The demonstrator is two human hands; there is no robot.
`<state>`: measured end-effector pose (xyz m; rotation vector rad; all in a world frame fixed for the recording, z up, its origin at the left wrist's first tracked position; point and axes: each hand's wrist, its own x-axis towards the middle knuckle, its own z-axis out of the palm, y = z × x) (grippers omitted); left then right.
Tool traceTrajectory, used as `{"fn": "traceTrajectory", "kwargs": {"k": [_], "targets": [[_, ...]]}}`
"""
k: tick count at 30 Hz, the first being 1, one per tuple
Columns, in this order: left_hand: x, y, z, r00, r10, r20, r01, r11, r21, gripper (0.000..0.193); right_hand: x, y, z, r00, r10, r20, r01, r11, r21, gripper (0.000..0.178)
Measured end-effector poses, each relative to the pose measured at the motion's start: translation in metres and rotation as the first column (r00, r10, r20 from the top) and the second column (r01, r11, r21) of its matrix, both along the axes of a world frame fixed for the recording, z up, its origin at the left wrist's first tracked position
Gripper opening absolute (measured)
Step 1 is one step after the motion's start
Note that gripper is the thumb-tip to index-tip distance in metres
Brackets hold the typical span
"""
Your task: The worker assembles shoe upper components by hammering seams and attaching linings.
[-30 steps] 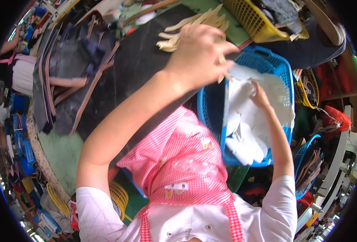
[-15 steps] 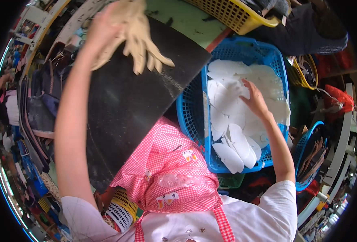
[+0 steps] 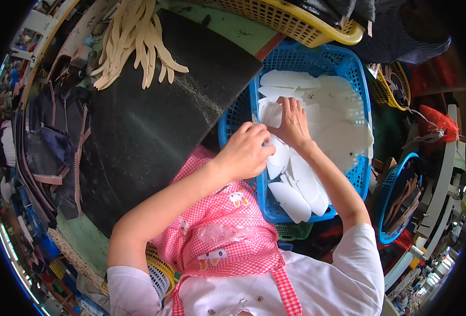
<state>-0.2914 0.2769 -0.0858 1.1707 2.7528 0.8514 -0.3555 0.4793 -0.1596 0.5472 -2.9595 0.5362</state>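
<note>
Flat white oval-ended pieces [image 3: 294, 201] fill much of a blue plastic basket [image 3: 367, 100]. My right hand [image 3: 294, 125] is in the basket, fingers curved and thumb apart, gripping the edge of some white pieces [image 3: 267, 112]. Beside it, at the basket's left rim, my left hand [image 3: 247, 151] has its fingers curled; what they hold, if anything, is hidden. A bundle of cream pieces with long finger-like strips [image 3: 138, 45] lies on the black board [image 3: 143, 126] at the far left, away from both hands.
A yellow basket [image 3: 296, 26] with dark material stands at the back. Dark cut pieces [image 3: 54, 147] lie left of the board. Another blue basket [image 3: 396, 200] with brown strips stands at right, below a red bag [image 3: 438, 126]. A second blue basket rim [image 3: 226, 118] shows under the board's edge.
My left hand has let go of the cream bundle and moved down and right to the white pieces. My right hand has shifted left within the basket.
</note>
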Motion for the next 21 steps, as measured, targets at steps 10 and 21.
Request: {"fn": "traceTrajectory", "kwargs": {"k": [10, 21], "targets": [[0.011, -0.008, -0.044, 0.99, -0.11, -0.09, 0.103, 0.992, -0.078, 0.017, 0.011, 0.082, 0.073, 0.829, 0.311, 0.464, -0.146, 0.923, -0.356, 0.03], [0.023, 0.011, -0.003, 0.915, -0.089, 0.393, 0.032, 0.988, 0.149, 0.099, 0.06, 0.162, 0.186, 0.951, -0.286, 0.12, 0.247, 0.464, -0.851, 0.026]]}}
